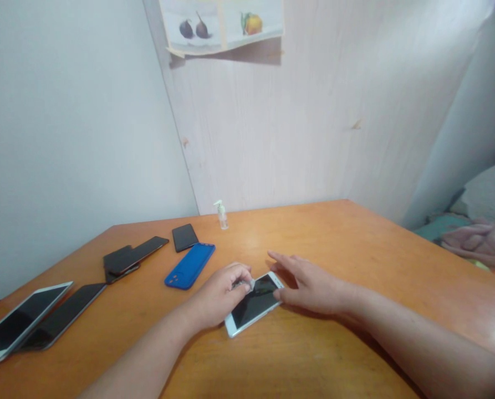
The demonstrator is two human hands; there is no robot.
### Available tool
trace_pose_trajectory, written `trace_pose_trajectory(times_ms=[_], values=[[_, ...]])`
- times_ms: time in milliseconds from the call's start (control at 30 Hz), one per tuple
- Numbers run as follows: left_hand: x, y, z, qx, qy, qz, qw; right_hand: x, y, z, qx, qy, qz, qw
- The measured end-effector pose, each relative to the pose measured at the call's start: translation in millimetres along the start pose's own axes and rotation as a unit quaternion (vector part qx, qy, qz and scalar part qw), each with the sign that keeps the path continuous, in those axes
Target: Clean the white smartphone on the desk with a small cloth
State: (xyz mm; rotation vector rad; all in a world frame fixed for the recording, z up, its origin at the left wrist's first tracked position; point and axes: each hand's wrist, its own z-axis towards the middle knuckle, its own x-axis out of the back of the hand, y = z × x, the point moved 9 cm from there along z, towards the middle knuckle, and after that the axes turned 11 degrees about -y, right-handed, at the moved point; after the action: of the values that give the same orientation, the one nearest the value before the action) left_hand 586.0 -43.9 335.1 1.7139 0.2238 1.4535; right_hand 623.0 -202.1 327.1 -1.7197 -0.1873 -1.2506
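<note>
A white smartphone with a dark screen lies face up on the wooden table, slanting between my two hands. My left hand is closed around a small crumpled white tissue, which pokes out past the fingers over the screen. Most of the tissue is hidden in the grip. At the phone's right edge rests the thumb of my right hand, whose other fingers stretch out beyond the phone's far end. Beyond my left hand is a blue phone case, lying with its inside up.
A small clear pump bottle stands near the table's back edge. A black phone lies behind the case. Overlapping dark phones lie farther left. At the near left, a white tablet-like device overlaps a black phone.
</note>
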Motion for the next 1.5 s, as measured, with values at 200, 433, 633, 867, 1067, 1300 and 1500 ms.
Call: trace_pose_trajectory(times_ms=[200, 433, 633, 867, 1067, 1300, 1500], values=[[0.5, -0.4, -1.7, 0.01, -0.003, 0.017, 1.0, -10.2, 1.5, -8.6, -0.013, -0.127, -0.082, 0.988], [3.5, -3.1, -2.5, 0.004, 0.021, 0.031, 0.999, -10.1, -14.3, -6.2, 0.023, -0.062, -0.077, 0.995], [12.6, -9.0, -4.6, 0.016, 0.065, 0.037, 0.997, -11.8, -10.8, -7.5, 0.01, -0.1, -0.109, 0.989], [15.4, 2.9, -7.5, 0.023, 0.069, 0.111, 0.991, -8.3, -13.1, -8.4, 0.029, -0.11, -0.103, 0.988], [-0.4, 18.9, -10.0, 0.028, 0.027, 0.132, 0.991, -11.4, -9.2, -7.6, 0.023, -0.111, -0.112, 0.987], [-1.5, 20.3, -10.4, 0.015, -0.009, 0.154, 0.988, -11.6, -10.6, -8.1, 0.018, -0.117, -0.122, 0.986], [11.8, 9.7, -10.6, 0.044, 0.037, 0.209, 0.976, -11.5, -14.5, -8.7, 0.021, -0.118, -0.124, 0.985]])
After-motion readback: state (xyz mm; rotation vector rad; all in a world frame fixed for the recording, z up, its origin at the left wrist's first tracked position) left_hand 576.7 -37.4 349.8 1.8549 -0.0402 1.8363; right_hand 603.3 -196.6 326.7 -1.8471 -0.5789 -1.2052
